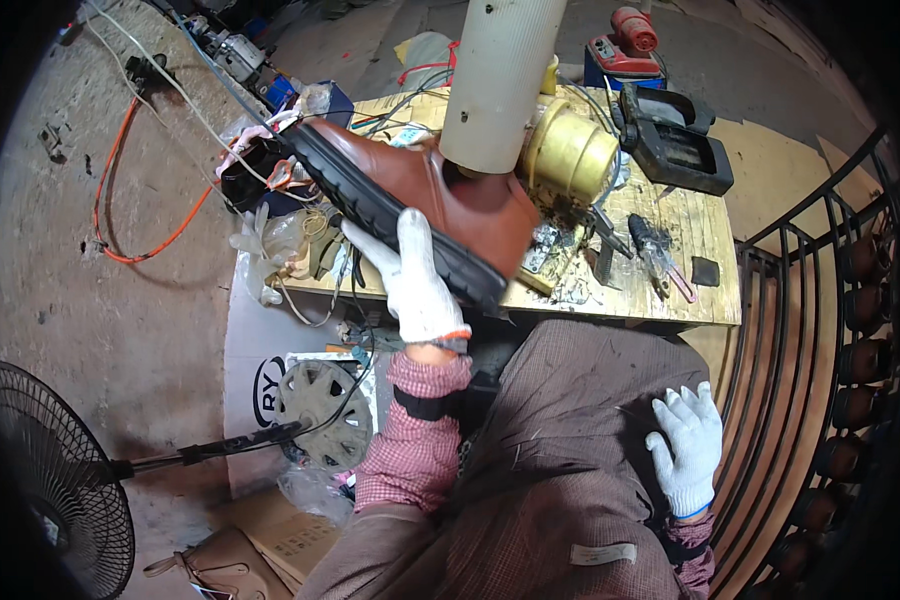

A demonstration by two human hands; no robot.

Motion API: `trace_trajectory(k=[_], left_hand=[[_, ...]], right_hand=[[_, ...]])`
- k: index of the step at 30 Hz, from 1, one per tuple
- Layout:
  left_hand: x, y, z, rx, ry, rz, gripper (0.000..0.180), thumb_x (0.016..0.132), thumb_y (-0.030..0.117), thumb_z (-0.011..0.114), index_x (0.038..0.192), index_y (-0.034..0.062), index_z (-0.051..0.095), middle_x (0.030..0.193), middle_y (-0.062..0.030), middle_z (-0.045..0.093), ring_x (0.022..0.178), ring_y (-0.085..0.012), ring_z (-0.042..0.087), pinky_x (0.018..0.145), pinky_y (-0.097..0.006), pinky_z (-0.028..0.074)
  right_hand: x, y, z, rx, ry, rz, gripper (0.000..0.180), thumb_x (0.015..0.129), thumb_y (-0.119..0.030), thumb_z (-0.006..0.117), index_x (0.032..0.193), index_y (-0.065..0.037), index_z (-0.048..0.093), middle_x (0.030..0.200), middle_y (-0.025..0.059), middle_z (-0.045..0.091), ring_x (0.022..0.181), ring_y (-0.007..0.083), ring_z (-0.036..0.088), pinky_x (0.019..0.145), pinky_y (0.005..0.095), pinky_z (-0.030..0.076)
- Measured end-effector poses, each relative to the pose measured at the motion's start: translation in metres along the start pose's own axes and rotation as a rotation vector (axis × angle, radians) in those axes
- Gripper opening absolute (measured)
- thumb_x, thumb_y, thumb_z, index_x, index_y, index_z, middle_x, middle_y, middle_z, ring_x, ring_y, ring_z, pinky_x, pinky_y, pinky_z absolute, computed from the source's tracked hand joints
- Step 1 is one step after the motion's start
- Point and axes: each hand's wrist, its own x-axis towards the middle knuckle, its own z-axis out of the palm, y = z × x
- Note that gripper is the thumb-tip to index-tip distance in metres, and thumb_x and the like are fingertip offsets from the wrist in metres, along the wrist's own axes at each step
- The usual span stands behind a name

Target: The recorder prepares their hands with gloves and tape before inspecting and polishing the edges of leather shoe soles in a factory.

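My left hand [418, 288] seems clamped on the brown boot [420, 190] over the table's [705, 212] near edge, pale tube [500, 85] before its opening, black stand [675, 150] toward far right corner; my right hand [687, 448] lies spread.

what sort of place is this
Probably a small shoe workshop: the left hand holds a brown boot at a wooden bench scattered with tools, and the black rack holds what look like more brown shoes.

We record one head-worn fisheye view facing down over the wearer's lap [570, 430], near the left hand [420, 285] and right hand [688, 450], with the wooden workbench [705, 225] beyond.
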Motion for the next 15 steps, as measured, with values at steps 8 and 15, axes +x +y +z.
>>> trace_trajectory(k=[8,15], left_hand=[[0.028,0.009,0.035,-0.003,0.004,0.099,0.110,0.105,0.041,0.076,0.179,0.0095,0.000,0.179,-0.0203,0.026,0.157,-0.0331,0.040,0.129,-0.043,0.034],[0.012,0.003,0.018,-0.118,0.025,-0.002,0.111,0.104,0.044,0.077,0.179,0.0107,0.003,0.178,-0.0200,0.027,0.154,-0.0339,0.042,0.125,-0.045,0.040]], right_hand=[[0.038,-0.009,-0.008,0.014,0.058,-0.117,0.044,0.092,-0.029,0.078,0.129,-0.004,0.076,0.130,0.0182,0.074,0.129,0.0450,0.066,0.123,0.0617,0.041],[0.098,-0.025,0.000,0.104,0.119,-0.193,0.060,0.085,-0.016,0.083,0.144,-0.011,0.072,0.141,0.0151,0.072,0.132,0.0417,0.067,0.121,0.0535,0.044]])
